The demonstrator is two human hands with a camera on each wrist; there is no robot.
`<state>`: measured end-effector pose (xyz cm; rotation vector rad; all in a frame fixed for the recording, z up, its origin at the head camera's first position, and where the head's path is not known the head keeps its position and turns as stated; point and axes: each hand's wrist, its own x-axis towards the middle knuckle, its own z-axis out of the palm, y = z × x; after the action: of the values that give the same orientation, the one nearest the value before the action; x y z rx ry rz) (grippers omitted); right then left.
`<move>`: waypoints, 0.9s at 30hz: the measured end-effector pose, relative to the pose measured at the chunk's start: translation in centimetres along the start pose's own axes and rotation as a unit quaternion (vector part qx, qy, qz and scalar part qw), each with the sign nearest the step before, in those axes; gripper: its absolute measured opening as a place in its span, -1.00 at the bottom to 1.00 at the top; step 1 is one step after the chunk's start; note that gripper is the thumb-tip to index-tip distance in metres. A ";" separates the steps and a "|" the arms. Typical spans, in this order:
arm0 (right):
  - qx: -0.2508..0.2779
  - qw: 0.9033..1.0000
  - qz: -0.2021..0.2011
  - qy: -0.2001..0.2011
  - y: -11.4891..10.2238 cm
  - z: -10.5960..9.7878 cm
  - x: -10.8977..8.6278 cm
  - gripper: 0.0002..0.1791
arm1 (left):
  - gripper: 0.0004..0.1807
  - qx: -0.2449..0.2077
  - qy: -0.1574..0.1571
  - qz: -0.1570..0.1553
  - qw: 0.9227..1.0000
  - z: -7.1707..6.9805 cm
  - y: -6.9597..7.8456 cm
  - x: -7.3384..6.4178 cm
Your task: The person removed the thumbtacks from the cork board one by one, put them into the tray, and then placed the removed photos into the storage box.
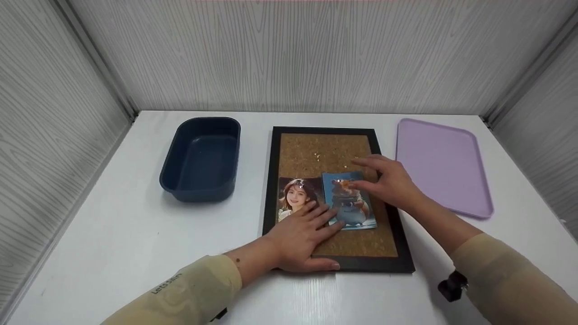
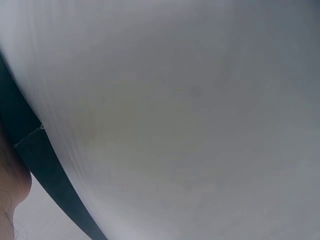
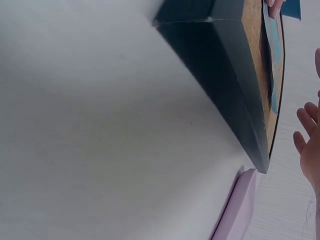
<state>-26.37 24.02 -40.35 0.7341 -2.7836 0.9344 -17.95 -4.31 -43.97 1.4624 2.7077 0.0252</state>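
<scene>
A black-framed cork board (image 1: pixel 356 243) lies on the table with two photo prints on it. My left hand (image 1: pixel 300 237) rests with spread fingers over the lower part of the portrait photo (image 1: pixel 298 194) and the edge of the blue cartoon photo (image 1: pixel 350 214). Its thumb lies on the board's lower frame. My right hand (image 1: pixel 390 183) is over the board's right side, thumb by the cartoon photo's top and forefinger stretched out, with a gap between them. Small shiny specks, perhaps pins (image 1: pixel 317 156), dot the cork. A bright speck also shows near each photo's top.
A dark blue bin (image 1: pixel 201 194) stands left of the board. To the right lies a lilac tray (image 1: pixel 442 167), partly behind my right forearm. White wood-grain panels (image 1: pixel 289 58) enclose the table at the back and sides.
</scene>
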 end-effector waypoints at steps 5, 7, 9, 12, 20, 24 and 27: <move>0.062 0.997 0.038 -0.025 0.0 0.8 0.9 -0.42 | 0.06 -0.007 -0.001 -0.001 1.000 0.1 0.0 -0.3; 0.086 0.994 0.053 -0.037 0.0 1.1 1.1 -0.43 | 0.05 -0.011 -0.001 -0.001 1.000 0.2 0.0 -0.4; 0.104 0.991 0.065 -0.047 0.0 1.4 1.3 -0.43 | 0.04 -0.016 0.001 -0.002 1.000 0.3 0.0 -0.5; 0.127 0.988 0.074 -0.053 0.2 1.8 1.5 -0.46 | 0.01 -0.023 0.006 -0.001 1.000 0.4 0.0 -0.5; 0.138 0.986 0.079 -0.055 0.8 2.6 2.0 -0.54 | 0.00 -0.031 0.008 -0.001 0.999 0.4 0.0 -0.6; 0.137 0.985 0.081 -0.059 0.9 2.9 2.1 -0.59 | 0.00 -0.033 0.005 0.000 0.999 0.5 0.0 -0.7; 0.147 0.983 0.085 -0.068 0.9 3.1 2.1 -0.63 | -0.01 -0.036 0.006 0.003 0.999 0.4 0.0 -0.7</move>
<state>-28.50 21.90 -42.75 0.6208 -2.8963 1.4007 -17.56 -4.91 -44.38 1.4558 2.6822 0.1307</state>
